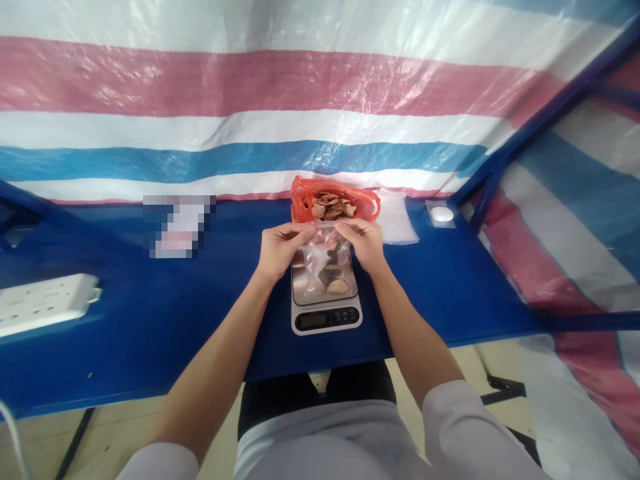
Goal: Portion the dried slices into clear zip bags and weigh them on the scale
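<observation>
A small clear plastic bag [327,263] with dark and pale dried pieces in it stands on the steel plate of a digital kitchen scale [326,315]. My left hand [279,248] pinches the bag's top edge on the left side. My right hand [366,243] pinches the same edge on the right side. Both hands are closed on the bag's mouth, just above the scale. Right behind them an orange plastic bag [334,200] lies open, filled with brownish dried slices.
A blue table [150,313] carries everything. A white power strip [43,301] lies at its left edge. A stack of clear bags [397,220] and a small white round object [442,214] lie at the back right. A striped tarp [250,100] hangs behind.
</observation>
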Demonstrator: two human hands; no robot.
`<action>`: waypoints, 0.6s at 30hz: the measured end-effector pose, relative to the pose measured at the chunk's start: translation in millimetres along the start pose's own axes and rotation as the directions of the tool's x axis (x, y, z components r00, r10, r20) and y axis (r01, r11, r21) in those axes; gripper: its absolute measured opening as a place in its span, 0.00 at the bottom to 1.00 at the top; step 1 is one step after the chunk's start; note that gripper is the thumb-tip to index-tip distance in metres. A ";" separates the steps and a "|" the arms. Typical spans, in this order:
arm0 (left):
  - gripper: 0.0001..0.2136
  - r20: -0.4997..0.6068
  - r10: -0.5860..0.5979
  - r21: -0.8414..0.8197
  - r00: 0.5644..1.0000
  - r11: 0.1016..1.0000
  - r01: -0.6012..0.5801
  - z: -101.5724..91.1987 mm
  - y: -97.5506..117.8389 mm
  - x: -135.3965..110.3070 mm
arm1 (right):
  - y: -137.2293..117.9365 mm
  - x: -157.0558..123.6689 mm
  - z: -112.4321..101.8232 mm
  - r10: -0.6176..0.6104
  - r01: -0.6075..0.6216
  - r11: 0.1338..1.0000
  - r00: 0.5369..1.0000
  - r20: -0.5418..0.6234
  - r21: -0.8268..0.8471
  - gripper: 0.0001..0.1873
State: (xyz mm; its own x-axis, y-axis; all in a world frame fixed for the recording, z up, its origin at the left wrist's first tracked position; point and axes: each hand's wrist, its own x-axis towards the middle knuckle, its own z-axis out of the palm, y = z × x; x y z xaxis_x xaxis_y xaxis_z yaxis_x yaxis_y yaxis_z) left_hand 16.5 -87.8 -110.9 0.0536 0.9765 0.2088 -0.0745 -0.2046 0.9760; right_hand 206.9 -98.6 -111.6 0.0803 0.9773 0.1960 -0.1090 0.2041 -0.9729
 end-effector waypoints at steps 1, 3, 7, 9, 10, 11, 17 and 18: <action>0.17 0.013 0.008 0.002 1.000 1.000 -0.008 0.4 0.8 0.7 | -0.1 -0.2 0.1 0.000 0.000 1.000 1.000 0.003 0.002 0.20; 0.19 0.028 0.023 0.022 0.999 0.999 -0.024 1.1 2.8 2.4 | 0.2 -0.1 -0.1 -0.003 0.003 1.000 1.000 -0.008 -0.002 0.21; 0.21 0.067 0.046 0.083 0.997 0.995 -0.052 1.0 7.9 8.5 | 0.8 1.8 -2.2 -0.002 0.002 1.000 1.000 0.000 -0.025 0.21; 0.20 0.115 0.052 0.095 0.992 0.993 -0.063 0.8 10.5 12.8 | 1.0 2.9 -3.3 -0.008 0.009 0.999 1.000 0.014 -0.032 0.20; 0.20 0.139 0.055 0.098 0.989 0.993 -0.069 0.9 11.6 14.9 | 1.2 3.5 -3.6 -0.015 0.016 0.999 1.000 0.011 -0.036 0.20; 0.20 0.160 0.057 0.100 0.986 0.992 -0.074 1.3 12.6 16.7 | 1.5 3.9 -3.8 -0.023 0.023 0.999 1.000 0.004 -0.039 0.20; 0.19 0.190 0.078 0.112 0.979 0.989 -0.101 7.3 14.3 17.0 | 5.7 3.6 -1.2 -0.071 0.071 0.997 0.997 -0.032 -0.011 0.22; 0.18 0.186 0.079 0.125 0.979 0.987 -0.104 8.3 14.1 15.8 | 6.5 3.2 -0.7 -0.074 0.074 0.997 0.997 -0.022 -0.002 0.21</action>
State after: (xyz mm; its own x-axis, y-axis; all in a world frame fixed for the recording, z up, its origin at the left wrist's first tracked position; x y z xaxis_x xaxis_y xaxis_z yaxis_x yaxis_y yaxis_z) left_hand 24.6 -75.8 -93.3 0.2320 0.9274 0.2934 0.0451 -0.3116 0.9492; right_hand 207.2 -94.3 -117.4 0.1096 0.9580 0.2650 -0.1008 0.2759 -0.9559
